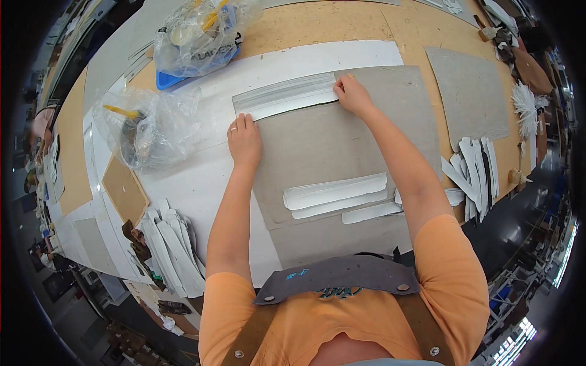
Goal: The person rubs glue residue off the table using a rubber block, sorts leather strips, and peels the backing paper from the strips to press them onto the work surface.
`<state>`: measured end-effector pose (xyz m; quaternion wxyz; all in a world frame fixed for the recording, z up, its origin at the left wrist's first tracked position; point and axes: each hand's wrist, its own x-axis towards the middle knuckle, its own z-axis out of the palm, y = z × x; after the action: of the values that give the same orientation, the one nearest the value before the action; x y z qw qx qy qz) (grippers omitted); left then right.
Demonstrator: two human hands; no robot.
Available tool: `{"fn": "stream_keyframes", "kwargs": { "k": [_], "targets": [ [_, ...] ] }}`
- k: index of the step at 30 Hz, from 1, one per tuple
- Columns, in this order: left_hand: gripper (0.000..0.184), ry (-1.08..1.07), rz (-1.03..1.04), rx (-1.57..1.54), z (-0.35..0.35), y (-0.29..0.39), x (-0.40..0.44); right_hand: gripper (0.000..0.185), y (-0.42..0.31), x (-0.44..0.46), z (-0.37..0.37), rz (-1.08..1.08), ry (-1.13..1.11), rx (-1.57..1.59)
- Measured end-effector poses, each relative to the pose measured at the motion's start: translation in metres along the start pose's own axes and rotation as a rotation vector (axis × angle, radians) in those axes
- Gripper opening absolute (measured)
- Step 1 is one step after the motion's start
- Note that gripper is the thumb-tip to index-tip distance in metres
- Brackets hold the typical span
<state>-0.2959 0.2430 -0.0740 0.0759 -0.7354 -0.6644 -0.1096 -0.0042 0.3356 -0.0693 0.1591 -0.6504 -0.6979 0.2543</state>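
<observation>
A band of closely overlapped grey-white strips [287, 96] lies slantwise on a grey board [342, 140]. My left hand [245, 143] rests at the band's lower left end, fingers stretched out on its edge. At the right end, my right hand [354, 96] has its fingers curled in a pinch on the band's edge. Nearer my body, several loose white strips [336, 194] are stacked on the same board, partly covered by my right forearm. What lies under my right fingertips is hidden.
Left of the board are a clear plastic bag [143, 131] and a blue tray [171, 80] with another bag. Bundles of white strips [171, 247] hang at the near left edge and lie at the right [476, 174]. A grey sheet [470, 91] lies far right.
</observation>
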Motion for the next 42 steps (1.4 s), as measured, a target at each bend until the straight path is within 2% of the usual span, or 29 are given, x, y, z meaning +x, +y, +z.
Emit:
{"fn": "stream_keyframes", "kwargs": {
  "k": [4, 7, 10, 13, 19, 25, 28, 31, 37, 40, 42],
  "targets": [
    [0.021, -0.102, -0.073, -0.079, -0.002, -0.001, 0.009, 0.009, -0.012, -0.002, -0.003, -0.062, 0.061, -0.149],
    [0.017, 0.045, -0.016, 0.019, -0.010, 0.001, 0.017, 0.008, -0.014, -0.004, 0.004, -0.165, 0.228, -0.217],
    [0.017, -0.038, 0.004, -0.058, -0.001, -0.002, 0.021, 0.008, -0.002, -0.002, 0.012, -0.121, 0.249, -0.102],
    [0.015, -0.038, -0.024, -0.053, 0.004, -0.002, 0.022, 0.007, 0.002, -0.005, 0.009, -0.190, 0.354, -0.010],
    [0.016, 0.008, -0.006, -0.107, 0.004, -0.003, 0.019, 0.020, -0.018, -0.042, 0.011, -0.576, 0.232, -0.221],
    [0.017, -0.017, -0.029, -0.069, 0.001, -0.002, 0.020, 0.024, -0.027, -0.051, 0.010, -0.419, 0.168, -0.211],
    [0.023, -0.003, -0.004, -0.035, 0.006, -0.002, 0.020, 0.027, -0.036, -0.044, 0.006, -0.388, 0.175, -0.292],
    [0.030, 0.002, -0.003, -0.021, 0.010, -0.003, 0.018, 0.034, -0.040, -0.039, 0.019, -0.557, 0.150, -0.226],
    [0.031, -0.007, -0.012, 0.013, 0.011, -0.001, 0.016, 0.041, -0.035, -0.042, 0.039, -0.499, 0.094, -0.266],
    [0.030, 0.086, -0.036, 0.025, 0.005, 0.002, 0.015, 0.038, -0.035, -0.041, 0.034, -0.511, 0.105, -0.190],
    [0.035, -0.057, -0.113, -0.037, 0.001, 0.004, 0.016, 0.035, -0.033, -0.034, 0.026, -0.514, 0.158, -0.055]
  ]
}}
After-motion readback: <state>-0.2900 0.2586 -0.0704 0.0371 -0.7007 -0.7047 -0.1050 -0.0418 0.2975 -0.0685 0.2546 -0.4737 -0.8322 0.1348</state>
